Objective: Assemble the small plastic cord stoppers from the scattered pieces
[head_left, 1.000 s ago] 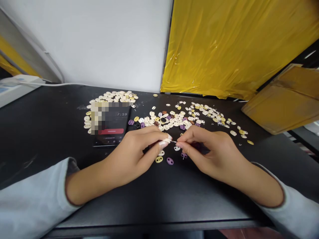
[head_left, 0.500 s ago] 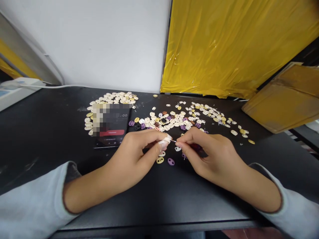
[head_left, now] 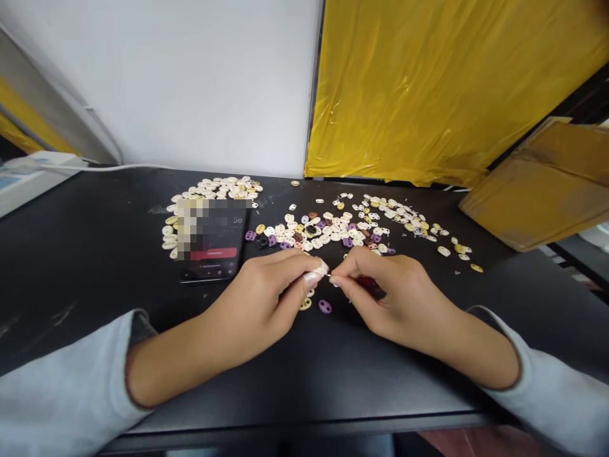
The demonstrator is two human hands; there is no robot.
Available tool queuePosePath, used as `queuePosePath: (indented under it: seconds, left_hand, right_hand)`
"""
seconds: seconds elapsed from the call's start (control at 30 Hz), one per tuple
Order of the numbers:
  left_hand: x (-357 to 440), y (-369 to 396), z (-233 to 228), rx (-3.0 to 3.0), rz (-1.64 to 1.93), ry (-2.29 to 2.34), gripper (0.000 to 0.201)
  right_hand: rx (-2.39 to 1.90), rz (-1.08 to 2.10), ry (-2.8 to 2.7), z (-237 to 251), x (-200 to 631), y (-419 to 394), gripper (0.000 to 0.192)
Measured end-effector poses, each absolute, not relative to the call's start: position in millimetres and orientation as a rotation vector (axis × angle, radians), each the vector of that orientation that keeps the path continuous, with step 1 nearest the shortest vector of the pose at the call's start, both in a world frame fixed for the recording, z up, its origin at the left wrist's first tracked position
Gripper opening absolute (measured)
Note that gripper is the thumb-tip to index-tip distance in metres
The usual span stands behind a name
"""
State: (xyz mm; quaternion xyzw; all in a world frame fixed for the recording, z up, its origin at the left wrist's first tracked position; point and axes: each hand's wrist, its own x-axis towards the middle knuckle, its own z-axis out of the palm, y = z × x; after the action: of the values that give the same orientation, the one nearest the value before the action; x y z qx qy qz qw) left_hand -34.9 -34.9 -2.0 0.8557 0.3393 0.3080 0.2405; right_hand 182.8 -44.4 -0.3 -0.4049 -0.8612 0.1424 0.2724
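My left hand is closed, pinching a small cream-white two-holed oval piece between thumb and forefinger. Facing it, my right hand pinches a thin pin-like tool, whose tip meets the cream piece. Something dark red shows beneath my right palm, mostly hidden; I cannot tell if it belongs to the tool. Just below the fingertips lie a purple oval piece and a yellow oval piece on the black table.
A phone lies left of my hands, beside a pile of cream pieces. Mixed pieces spread behind my hands, with another scatter at the right. A cardboard box stands far right, a white power strip far left.
My right hand has moved a little left, closer to my left fingertips, so less of the thin tool shows. The view has shifted slightly.
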Motion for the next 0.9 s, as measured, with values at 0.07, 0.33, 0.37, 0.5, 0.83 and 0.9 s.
queuePosePath:
  seconds: [0.07,0.33,0.37,0.5,0.83,0.9]
  left_hand:
    - [-35.2,-34.7,-0.9,2.355,0.814,0.916,0.017]
    - [-34.8,-35.6,-0.5,2.173,0.852,0.917,0.02]
    - [-34.3,-36.4,-1.1,2.113,0.864,0.907,0.02]
    - [-30.6,-39.2,-2.9,1.894,0.859,0.834,0.021]
    - [-32.1,-35.4,-5.1,1.764,0.879,0.888,0.021]
    - [-32.9,-34.6,-5.7,1.753,0.876,0.9,0.022]
  right_hand:
    - [-1.074,0.464,-2.315,-0.9,183.0,-43.0,0.006]
    - [-1.046,0.811,-2.039,-2.2,171.7,-44.3,0.005]
    - [-1.04,0.877,-1.971,-1.2,169.1,-44.6,0.007]
    - [-0.986,1.11,-1.765,5.7,161.0,-44.5,0.013]
    - [-1.039,0.92,-1.966,8.6,172.9,-41.7,0.01]
    - [-1.045,0.871,-2.005,8.1,174.7,-41.8,0.012]
